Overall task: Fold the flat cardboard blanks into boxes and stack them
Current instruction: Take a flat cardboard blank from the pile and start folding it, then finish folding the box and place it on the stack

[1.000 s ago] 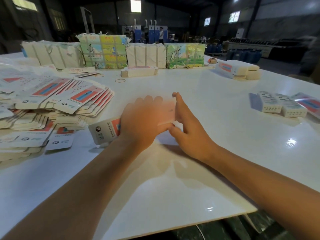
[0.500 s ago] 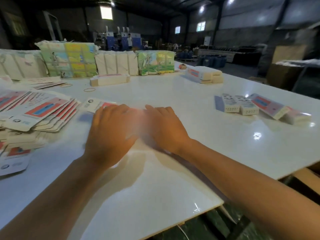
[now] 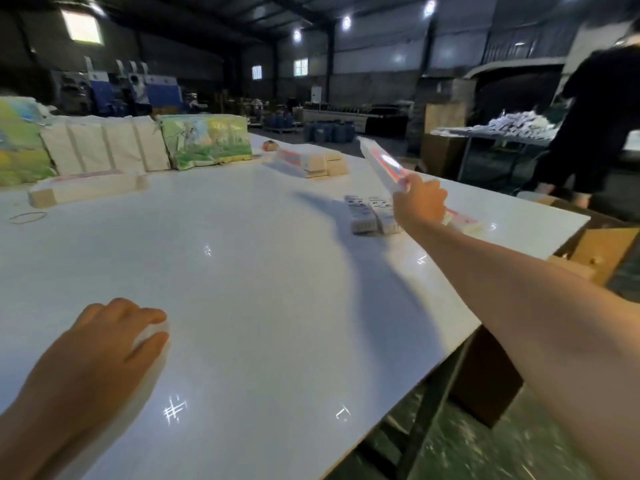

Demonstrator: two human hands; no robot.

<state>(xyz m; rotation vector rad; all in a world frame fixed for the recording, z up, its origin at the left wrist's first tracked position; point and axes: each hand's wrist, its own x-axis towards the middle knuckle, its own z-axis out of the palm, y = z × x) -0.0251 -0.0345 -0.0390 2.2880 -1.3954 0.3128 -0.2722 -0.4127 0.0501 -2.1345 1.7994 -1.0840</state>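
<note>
My right hand (image 3: 420, 200) is stretched out to the far right of the white table (image 3: 263, 292) and grips one end of a long folded box (image 3: 382, 164), white with red and blue print, which points up and away. Just below that hand, two folded boxes (image 3: 369, 213) lie side by side, and a third box (image 3: 462, 220) with a red face lies to their right. My left hand (image 3: 114, 341) rests palm down on the table at the near left, fingers curled loosely, nothing visible in it. The flat blanks are out of view.
Bundles of packed cartons (image 3: 204, 141) line the table's far edge, with a long box (image 3: 86, 188) in front and another box stack (image 3: 308, 162) at the back. A rubber band (image 3: 27, 218) lies far left. A person in dark clothes (image 3: 599, 123) stands far right.
My right hand lifted the folded box and carried it right, above the finished boxes. My left hand drew back to the near left. The view swung right, leaving the blanks behind.
</note>
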